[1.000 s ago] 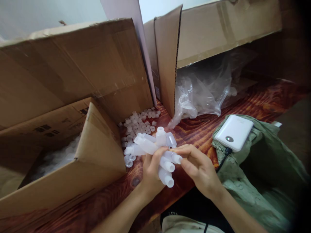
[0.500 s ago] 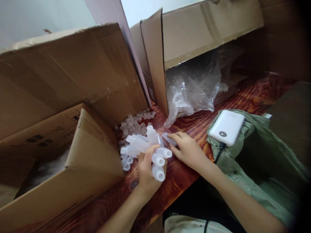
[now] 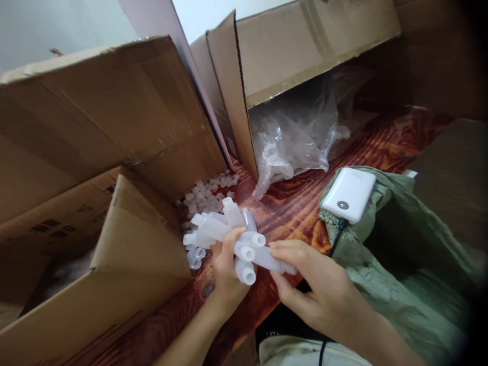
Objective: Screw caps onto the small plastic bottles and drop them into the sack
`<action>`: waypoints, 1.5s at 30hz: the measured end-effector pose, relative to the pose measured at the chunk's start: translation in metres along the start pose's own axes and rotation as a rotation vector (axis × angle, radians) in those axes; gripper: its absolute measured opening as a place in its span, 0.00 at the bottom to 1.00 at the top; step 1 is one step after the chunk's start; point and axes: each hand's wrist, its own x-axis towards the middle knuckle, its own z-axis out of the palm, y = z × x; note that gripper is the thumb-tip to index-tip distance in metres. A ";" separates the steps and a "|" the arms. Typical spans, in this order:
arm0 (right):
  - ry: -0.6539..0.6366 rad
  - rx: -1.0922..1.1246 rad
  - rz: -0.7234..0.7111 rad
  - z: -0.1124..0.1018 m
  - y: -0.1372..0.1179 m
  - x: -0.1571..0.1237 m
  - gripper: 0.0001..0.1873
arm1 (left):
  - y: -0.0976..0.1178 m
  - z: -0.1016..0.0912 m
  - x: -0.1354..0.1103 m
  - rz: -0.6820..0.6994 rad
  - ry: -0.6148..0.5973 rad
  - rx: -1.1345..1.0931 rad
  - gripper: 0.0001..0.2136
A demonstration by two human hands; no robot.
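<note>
A bundle of several translucent white plastic bottles (image 3: pixel 215 227) is gripped in my left hand (image 3: pixel 227 272), their uncapped necks pointing in different directions. Three open necks face toward me over the fingers. My right hand (image 3: pixel 316 282) pinches one more plastic bottle (image 3: pixel 270 260) between thumb and fingers, just right of the bundle. The inner end of that bottle meets the bundle; whether the left hand also grips it is hidden. Behind the bundle, small translucent caps (image 3: pixel 204 197) lie heaped on the reddish wood-grain table (image 3: pixel 293 203).
An open cardboard box (image 3: pixel 145 229) stands at the left, close to my left hand. Another cardboard box (image 3: pixel 320 51) at the back holds clear plastic film (image 3: pixel 282 147). On the right, a white power bank (image 3: pixel 349 194) with a black cable rests on a green cloth bag (image 3: pixel 385 254).
My right hand has moved toward me and slightly right, and its bottle now lies lower, beside the bundle. The left hand keeps its hold. The view has shifted a little.
</note>
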 end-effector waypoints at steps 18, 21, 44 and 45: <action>0.057 0.280 0.135 0.017 0.019 0.005 0.27 | -0.001 0.003 -0.001 0.012 0.037 -0.035 0.15; -0.011 0.295 0.167 0.015 0.021 0.007 0.35 | 0.001 0.002 0.000 0.037 0.031 -0.011 0.14; 0.086 0.208 0.174 0.037 0.024 0.000 0.13 | 0.008 0.002 -0.002 0.321 0.027 0.193 0.13; 0.088 0.189 0.193 0.038 0.023 -0.001 0.14 | 0.008 0.002 -0.003 0.312 0.019 0.182 0.13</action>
